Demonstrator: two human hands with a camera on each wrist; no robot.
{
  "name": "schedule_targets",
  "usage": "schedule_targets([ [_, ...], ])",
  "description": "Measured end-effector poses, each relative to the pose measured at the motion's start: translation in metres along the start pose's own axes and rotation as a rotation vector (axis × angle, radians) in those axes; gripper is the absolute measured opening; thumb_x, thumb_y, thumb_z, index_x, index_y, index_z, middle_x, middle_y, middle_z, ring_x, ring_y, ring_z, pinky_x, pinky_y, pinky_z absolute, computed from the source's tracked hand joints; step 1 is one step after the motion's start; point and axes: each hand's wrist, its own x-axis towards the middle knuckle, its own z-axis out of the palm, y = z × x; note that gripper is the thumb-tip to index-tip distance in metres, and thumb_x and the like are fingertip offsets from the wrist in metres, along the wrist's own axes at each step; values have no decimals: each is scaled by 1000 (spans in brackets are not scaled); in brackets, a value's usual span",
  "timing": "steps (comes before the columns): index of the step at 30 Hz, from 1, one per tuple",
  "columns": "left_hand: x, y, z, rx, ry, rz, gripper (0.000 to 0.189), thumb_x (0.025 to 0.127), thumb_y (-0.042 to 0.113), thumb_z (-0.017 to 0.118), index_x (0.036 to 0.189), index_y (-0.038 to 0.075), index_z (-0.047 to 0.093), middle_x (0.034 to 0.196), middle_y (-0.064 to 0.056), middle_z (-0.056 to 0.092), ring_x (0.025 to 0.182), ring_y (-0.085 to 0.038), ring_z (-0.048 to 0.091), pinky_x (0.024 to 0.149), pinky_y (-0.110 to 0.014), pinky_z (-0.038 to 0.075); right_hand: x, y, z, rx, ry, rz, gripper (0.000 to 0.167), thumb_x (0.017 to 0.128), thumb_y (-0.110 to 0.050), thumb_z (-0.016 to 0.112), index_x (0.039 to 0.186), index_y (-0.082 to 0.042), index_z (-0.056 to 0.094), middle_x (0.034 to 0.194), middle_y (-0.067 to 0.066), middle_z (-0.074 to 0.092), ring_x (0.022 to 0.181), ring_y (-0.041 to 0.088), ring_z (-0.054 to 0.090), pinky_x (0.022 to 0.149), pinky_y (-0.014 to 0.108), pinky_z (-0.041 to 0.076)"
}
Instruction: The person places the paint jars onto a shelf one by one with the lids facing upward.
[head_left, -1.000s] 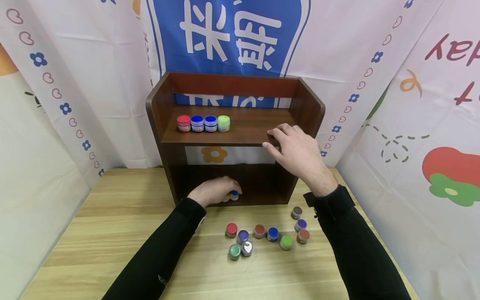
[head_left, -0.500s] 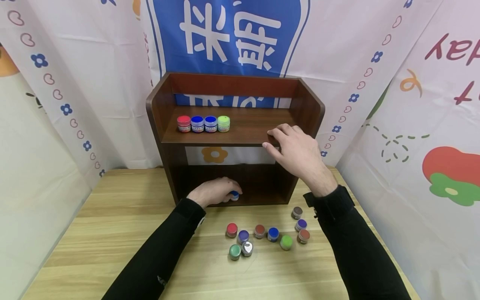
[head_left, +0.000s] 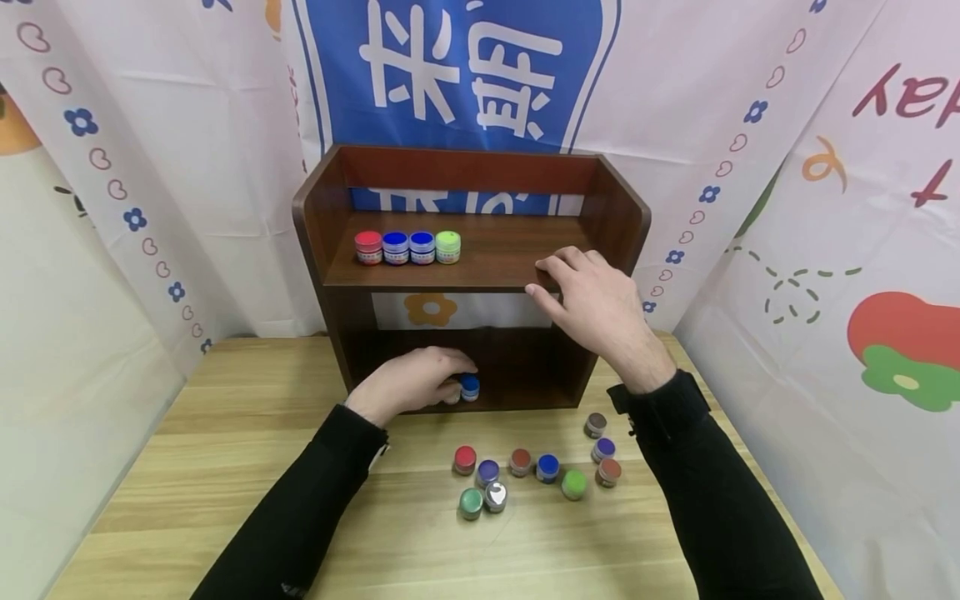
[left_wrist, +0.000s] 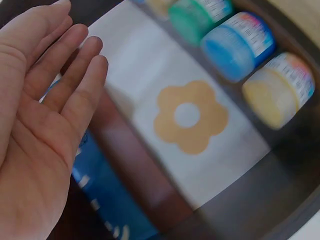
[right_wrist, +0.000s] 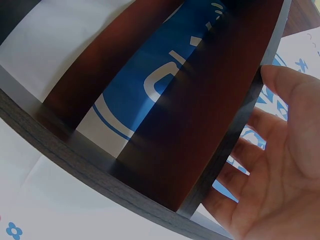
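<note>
A brown two-tier wooden shelf (head_left: 480, 287) stands on the table. Inside its lower tier, my left hand (head_left: 416, 381) is beside a small blue-lidded paint jar (head_left: 469, 387), with the fingers loosened from it. The left wrist view shows this hand (left_wrist: 47, 100) with straight fingers, and a yellow jar (left_wrist: 280, 92), a blue jar (left_wrist: 237, 47) and a green jar (left_wrist: 195, 20) in a row on that tier. My right hand (head_left: 592, 304) grips the front edge of the upper board. In the right wrist view, the thumb lies against the board edge (right_wrist: 222, 150), with fingers partly behind it.
On the upper board sits a row of red (head_left: 368, 247), blue and lime (head_left: 447, 247) jars. Several more jars are scattered on the table (head_left: 262, 467) before the shelf, among them a silver one (head_left: 495, 497) and a green one (head_left: 471, 502). Printed cloth hangs behind.
My left hand has loosened from the blue-lidded jar and shifted slightly left, so more of the jar shows. My right hand stays on the shelf edge.
</note>
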Motion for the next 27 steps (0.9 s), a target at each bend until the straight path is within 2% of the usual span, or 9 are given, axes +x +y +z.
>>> schedule_targets([
  [8,-24,17,-27,106,114,22,38,114,19,80,151,10,78,153,-10,79,143,-30,78,121,-50,65,0,1,0,-2,-6,3,63,119,-61,60,165,-19,65,168,14,65,152,37,64,113,58,67],
  [16,-43,33,-54,144,217,25,39,114,23,81,151,11,78,149,-10,82,135,-29,81,114,-48,69,0,1,0,0,-11,2,63,119,-62,59,166,-20,65,169,14,64,153,38,63,115,59,66],
  [20,-53,39,-69,177,283,27,41,114,26,81,152,12,77,150,-11,81,137,-31,80,116,-49,68,0,1,-1,0,-10,-3,63,119,-62,59,166,-20,65,169,14,64,153,38,62,115,59,66],
  [27,-65,41,-92,192,454,126,39,113,23,82,150,13,79,152,-10,80,142,-30,77,118,-50,67,0,1,-1,2,-9,-6,63,119,-62,60,166,-20,65,169,14,64,151,37,63,114,58,67],
])
